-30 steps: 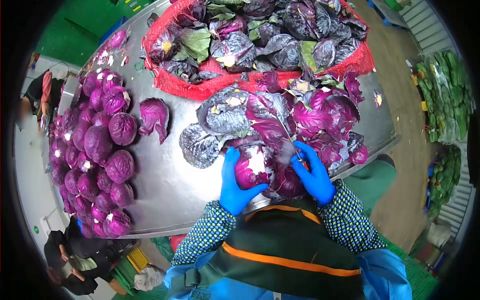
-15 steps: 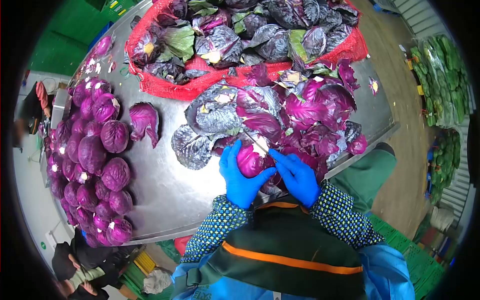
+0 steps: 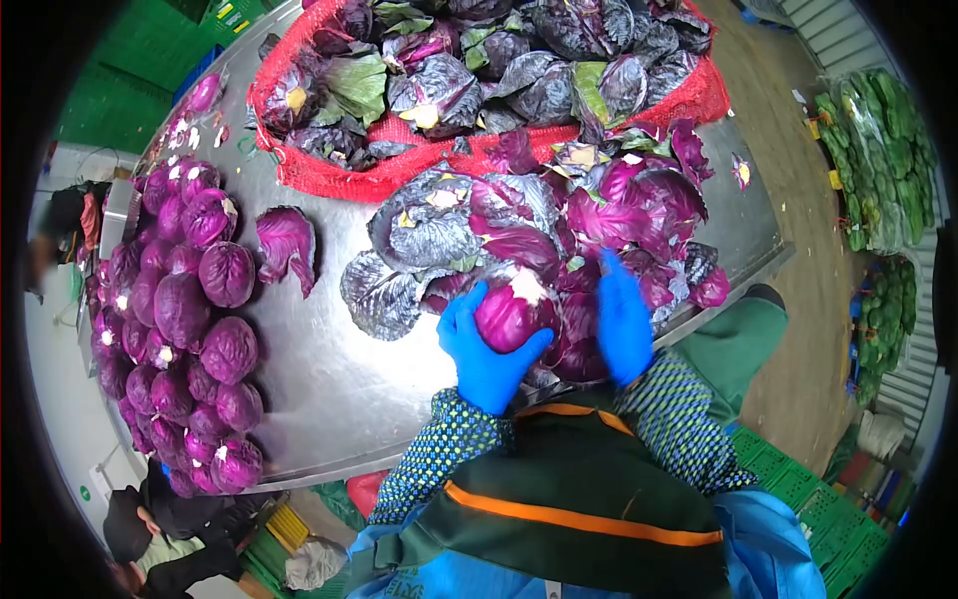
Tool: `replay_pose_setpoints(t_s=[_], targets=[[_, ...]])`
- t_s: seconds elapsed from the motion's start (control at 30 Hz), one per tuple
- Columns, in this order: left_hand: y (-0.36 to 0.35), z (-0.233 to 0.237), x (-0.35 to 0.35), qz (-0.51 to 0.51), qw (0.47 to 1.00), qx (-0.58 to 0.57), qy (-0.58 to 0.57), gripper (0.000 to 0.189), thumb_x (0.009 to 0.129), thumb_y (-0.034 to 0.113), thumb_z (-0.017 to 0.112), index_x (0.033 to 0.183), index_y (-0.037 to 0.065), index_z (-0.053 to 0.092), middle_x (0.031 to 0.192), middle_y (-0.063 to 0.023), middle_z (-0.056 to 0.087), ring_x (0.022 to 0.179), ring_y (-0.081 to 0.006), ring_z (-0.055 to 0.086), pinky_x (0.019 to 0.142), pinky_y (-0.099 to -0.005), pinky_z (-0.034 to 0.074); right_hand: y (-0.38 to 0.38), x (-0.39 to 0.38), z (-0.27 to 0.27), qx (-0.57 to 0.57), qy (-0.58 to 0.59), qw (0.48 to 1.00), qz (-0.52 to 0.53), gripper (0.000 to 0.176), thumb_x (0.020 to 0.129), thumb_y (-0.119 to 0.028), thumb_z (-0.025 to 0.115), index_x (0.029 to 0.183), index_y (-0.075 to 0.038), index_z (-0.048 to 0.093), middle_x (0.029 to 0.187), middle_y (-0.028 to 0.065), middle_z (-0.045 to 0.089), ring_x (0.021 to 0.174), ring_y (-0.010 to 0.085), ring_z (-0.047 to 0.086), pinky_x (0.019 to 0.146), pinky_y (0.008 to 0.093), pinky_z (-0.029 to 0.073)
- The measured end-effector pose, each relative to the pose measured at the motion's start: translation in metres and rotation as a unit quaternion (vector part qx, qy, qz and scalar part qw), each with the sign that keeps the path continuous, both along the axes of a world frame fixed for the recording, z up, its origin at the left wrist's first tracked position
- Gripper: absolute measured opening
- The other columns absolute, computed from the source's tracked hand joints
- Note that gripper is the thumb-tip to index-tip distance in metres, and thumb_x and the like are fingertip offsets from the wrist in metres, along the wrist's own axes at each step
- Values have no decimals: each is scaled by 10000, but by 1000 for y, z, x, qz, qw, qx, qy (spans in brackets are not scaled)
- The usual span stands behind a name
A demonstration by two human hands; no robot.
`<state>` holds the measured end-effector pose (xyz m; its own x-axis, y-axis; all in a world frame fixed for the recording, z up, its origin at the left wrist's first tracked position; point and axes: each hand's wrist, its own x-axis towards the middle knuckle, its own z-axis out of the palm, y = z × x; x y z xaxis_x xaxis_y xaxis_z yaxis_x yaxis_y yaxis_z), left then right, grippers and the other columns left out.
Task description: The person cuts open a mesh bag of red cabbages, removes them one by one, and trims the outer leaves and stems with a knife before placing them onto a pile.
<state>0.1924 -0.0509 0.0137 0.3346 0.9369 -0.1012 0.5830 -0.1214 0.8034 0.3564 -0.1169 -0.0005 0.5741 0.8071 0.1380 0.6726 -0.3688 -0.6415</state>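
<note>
My left hand (image 3: 485, 351), in a blue glove, is wrapped around the side of a peeled red cabbage (image 3: 511, 311) whose pale cut stem faces up. To its right, my right hand (image 3: 623, 317), also gloved in blue, is raised over loose purple leaves, apart from the cabbage. Motion blurs its fingers, and no knife shows in it now. Around the cabbage lies a heap of stripped outer leaves (image 3: 639, 205), purple and grey-blue, on the metal table (image 3: 329, 384).
Behind the leaves, a red mesh sack (image 3: 344, 183) is full of untrimmed cabbages. Several trimmed red cabbages (image 3: 184, 309) are piled at the table's left. One loose leaf (image 3: 286, 248) lies between. Bagged green vegetables (image 3: 878, 165) and green crates (image 3: 803, 499) stand right. A person (image 3: 165, 539) is at lower left.
My right hand, which held a knife at the cabbage's stem, has moved right, away from it. The knife is no longer visible. My left hand still holds the cabbage.
</note>
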Motion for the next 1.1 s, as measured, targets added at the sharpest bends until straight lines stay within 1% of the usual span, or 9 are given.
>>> replay_pose_setpoints(t_s=[0.03, 0.1, 0.3, 0.43, 0.47, 0.57, 0.6, 0.73, 1.1], targets=[[-4, -4, -3, 13, 1000, 2, -20, 903, 553, 332, 853, 1287, 69, 398, 1225, -194, 378, 1160, -344, 344, 1001, -446, 298, 2, 14, 17, -115, 111, 984, -76, 384, 915, -145, 481, 1274, -10, 449, 1166, 223, 536, 920, 323, 594, 804, 377, 479], [-8, -7, -10, 18, 999, -2, -34, 891, 555, 309, 852, 1281, 60, 399, 1223, -193, 383, 1156, -343, 349, 1002, -445, 300, 5, 4, 10, -11, 274, 962, -3, 476, 872, -231, 573, 1285, -31, 446, 1099, 216, 548, 860, 323, 589, 764, 372, 477], [-3, -11, -26, -40, 997, 37, -48, 890, 559, 221, 842, 1298, 46, 377, 1242, -168, 380, 1172, -318, 369, 1026, -421, 308, 6, -7, 17, -143, 354, 924, -2, 306, 764, -269, 686, 843, -4, 554, 748, 162, 608, 687, 280, 610, 638, 355, 478], [3, -17, -34, -64, 993, -5, -94, 910, 583, 210, 823, 1331, 42, 334, 1303, -177, 335, 1228, -326, 335, 1053, -421, 286, -33, 1, -17, -179, 246, 952, -25, 285, 793, -243, 678, 932, -19, 571, 769, 152, 614, 712, 262, 620, 640, 342, 479], [5, -19, -36, -66, 994, -9, -90, 922, 585, 222, 823, 1337, 43, 322, 1313, -185, 321, 1232, -330, 330, 1054, -423, 284, -45, 1, -24, -112, 216, 970, -1, 327, 827, -219, 642, 1101, -58, 565, 853, 148, 607, 748, 254, 615, 660, 338, 478], [0, -9, -29, -40, 999, 0, -11, 985, 574, 302, 846, 1351, 52, 294, 1302, -205, 312, 1226, -346, 325, 1049, -426, 284, -28, -5, 30, -20, 166, 977, 135, 388, 872, -173, 570, 1252, -121, 508, 922, 143, 579, 807, 256, 601, 685, 333, 478], [-2, -12, -27, -32, 999, -12, -28, 979, 574, 311, 848, 1343, 51, 300, 1288, -199, 323, 1209, -343, 336, 1040, -427, 294, -22, -5, 49, -92, 165, 966, 175, 434, 890, -137, 515, 1317, -193, 466, 926, 126, 552, 808, 265, 580, 673, 338, 482], [5, -18, -21, -26, 997, -20, -70, 936, 581, 317, 848, 1312, 50, 327, 1246, -184, 353, 1162, -331, 365, 1010, -425, 323, -10, -2, 42, -130, 17, 943, 308, 470, 854, -151, 508, 1310, -257, 471, 869, 105, 527, 728, 267, 556, 594, 366, 482], [12, -13, -11, 30, 998, -37, -48, 918, 557, 341, 851, 1289, 60, 373, 1253, -185, 372, 1141, -332, 393, 990, -438, 326, 20, -16, 42, -208, -11, 951, 230, 496, 857, -153, 484, 1329, -288, 422, 876, 125, 531, 801, 310, 584, 608, 437, 486]])
